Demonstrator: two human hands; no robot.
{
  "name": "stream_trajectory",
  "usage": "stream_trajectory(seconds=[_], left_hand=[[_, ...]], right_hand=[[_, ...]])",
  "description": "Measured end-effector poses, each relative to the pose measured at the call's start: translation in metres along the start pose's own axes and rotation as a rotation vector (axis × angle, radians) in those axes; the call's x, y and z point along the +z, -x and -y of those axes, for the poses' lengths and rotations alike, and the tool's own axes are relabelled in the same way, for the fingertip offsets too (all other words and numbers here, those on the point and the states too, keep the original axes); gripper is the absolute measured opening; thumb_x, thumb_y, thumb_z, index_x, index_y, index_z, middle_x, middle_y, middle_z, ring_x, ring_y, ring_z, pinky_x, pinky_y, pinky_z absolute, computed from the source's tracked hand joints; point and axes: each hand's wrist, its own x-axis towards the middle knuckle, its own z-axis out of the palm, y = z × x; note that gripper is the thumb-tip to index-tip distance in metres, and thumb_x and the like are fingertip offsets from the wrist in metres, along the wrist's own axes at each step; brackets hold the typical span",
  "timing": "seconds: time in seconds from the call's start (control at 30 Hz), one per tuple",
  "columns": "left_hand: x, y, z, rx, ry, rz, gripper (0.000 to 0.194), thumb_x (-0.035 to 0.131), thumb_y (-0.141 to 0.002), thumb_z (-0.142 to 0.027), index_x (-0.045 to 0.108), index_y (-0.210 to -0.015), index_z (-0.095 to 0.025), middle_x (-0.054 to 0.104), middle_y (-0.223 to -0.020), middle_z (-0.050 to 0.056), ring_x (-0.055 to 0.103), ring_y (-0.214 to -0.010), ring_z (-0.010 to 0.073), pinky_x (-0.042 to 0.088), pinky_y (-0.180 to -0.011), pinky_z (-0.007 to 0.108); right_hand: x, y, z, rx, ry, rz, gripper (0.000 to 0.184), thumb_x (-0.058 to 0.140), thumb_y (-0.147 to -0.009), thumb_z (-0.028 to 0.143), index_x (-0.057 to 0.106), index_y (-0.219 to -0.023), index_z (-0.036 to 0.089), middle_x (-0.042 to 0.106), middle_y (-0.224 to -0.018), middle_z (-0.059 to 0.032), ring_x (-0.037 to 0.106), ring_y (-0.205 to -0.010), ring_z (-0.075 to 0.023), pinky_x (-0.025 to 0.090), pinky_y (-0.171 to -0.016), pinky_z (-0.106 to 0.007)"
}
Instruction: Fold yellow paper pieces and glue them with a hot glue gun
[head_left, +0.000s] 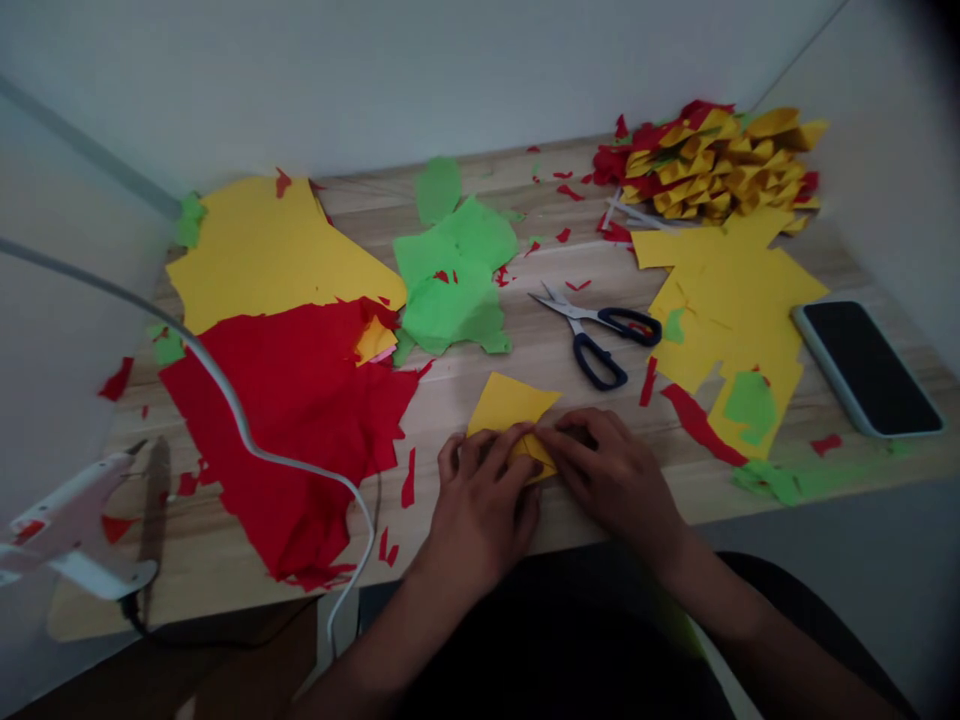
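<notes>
A small yellow paper piece (508, 402) lies on the wooden desk (465, 375) near its front edge, partly folded. My left hand (480, 500) presses its fingertips on the paper's near edge, fingers curled together. My right hand (611, 470) pinches the same fold from the right side. Both hands hide the lower part of the paper.
Blue-handled scissors (600, 330) lie just behind my hands. Red sheets (300, 400), yellow sheets (262, 250) and green scraps (454, 275) cover the left and middle. More yellow paper (727, 300), a pile of folded yellow-red pieces (712, 160) and a phone (866, 365) are right. A glue gun (71, 520) with cable stands at left.
</notes>
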Motion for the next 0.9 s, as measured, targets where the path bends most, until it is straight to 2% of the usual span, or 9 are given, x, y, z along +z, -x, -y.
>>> stream_trajectory(seconds=[0.13,0.2,0.37,0.43,0.53,0.67,0.8,0.9], left_hand=[[-0.001,0.001,0.000,0.004,0.001,-0.004,0.016,0.061,-0.093,-0.023,0.067,-0.107,-0.026,0.056,-0.148,0.001,0.048,-0.126,0.0291,0.029,-0.111,0.055],[-0.001,0.002,0.000,0.010,0.005,-0.021,0.015,0.061,-0.094,-0.024,0.067,-0.107,-0.025,0.057,-0.145,0.005,0.049,-0.127,0.0291,0.030,-0.111,0.055],[0.001,0.004,-0.001,0.024,-0.014,-0.106,0.016,0.061,-0.095,-0.025,0.070,-0.108,-0.027,0.055,-0.141,0.010,0.045,-0.130,0.0308,0.030,-0.109,0.055],[0.001,0.005,-0.001,0.019,-0.029,-0.136,0.016,0.062,-0.095,-0.025,0.070,-0.107,-0.029,0.059,-0.135,0.008,0.047,-0.125,0.0302,0.030,-0.107,0.054],[0.001,0.006,-0.001,0.016,-0.026,-0.117,0.016,0.063,-0.095,-0.024,0.070,-0.107,-0.029,0.067,-0.122,0.004,0.052,-0.115,0.0272,0.031,-0.103,0.051],[0.001,0.005,0.000,0.021,-0.001,-0.088,0.017,0.062,-0.095,-0.022,0.069,-0.109,-0.027,0.069,-0.124,0.002,0.051,-0.115,0.0271,0.032,-0.102,0.049],[0.001,0.004,-0.001,0.045,-0.004,-0.068,0.020,0.059,-0.096,-0.019,0.066,-0.114,-0.024,0.064,-0.139,0.002,0.050,-0.119,0.0275,0.034,-0.104,0.049],[0.001,0.004,-0.001,0.052,-0.015,-0.070,0.022,0.058,-0.095,-0.017,0.066,-0.114,-0.023,0.060,-0.144,0.005,0.050,-0.122,0.0282,0.036,-0.104,0.049]], right_hand=[[-0.004,0.002,-0.009,-0.121,0.099,0.024,0.029,0.062,-0.095,0.015,0.072,-0.121,0.024,0.067,-0.104,-0.0105,0.060,-0.091,-0.0235,0.053,-0.075,-0.035],[-0.004,0.002,-0.012,-0.123,0.080,0.015,0.026,0.062,-0.095,0.017,0.073,-0.118,0.024,0.068,-0.102,-0.0094,0.061,-0.090,-0.0228,0.052,-0.075,-0.034],[-0.002,-0.007,-0.008,0.103,-0.124,0.019,0.015,0.063,-0.097,0.027,0.073,-0.106,0.022,0.069,-0.098,-0.0055,0.065,-0.093,-0.0190,0.051,-0.081,-0.031],[0.001,-0.015,-0.002,0.198,-0.115,0.018,0.011,0.065,-0.095,0.030,0.073,-0.098,0.022,0.069,-0.093,-0.0035,0.066,-0.090,-0.0192,0.050,-0.078,-0.031],[0.004,-0.026,0.007,0.295,-0.030,0.034,0.007,0.070,-0.091,0.029,0.070,-0.089,0.022,0.069,-0.086,-0.0021,0.066,-0.082,-0.0208,0.047,-0.069,-0.032],[0.009,-0.029,0.011,0.327,-0.038,0.058,0.002,0.067,-0.091,0.021,0.069,-0.091,0.021,0.071,-0.086,-0.0014,0.067,-0.078,-0.0204,0.044,-0.065,-0.031],[0.011,-0.024,0.008,0.334,-0.038,-0.002,0.008,0.061,-0.095,0.019,0.069,-0.095,0.019,0.071,-0.090,-0.0036,0.067,-0.081,-0.0207,0.045,-0.068,-0.031],[0.008,-0.020,0.004,0.364,-0.023,-0.059,0.011,0.059,-0.096,0.019,0.069,-0.093,0.018,0.071,-0.089,-0.0047,0.066,-0.078,-0.0198,0.045,-0.066,-0.031]])
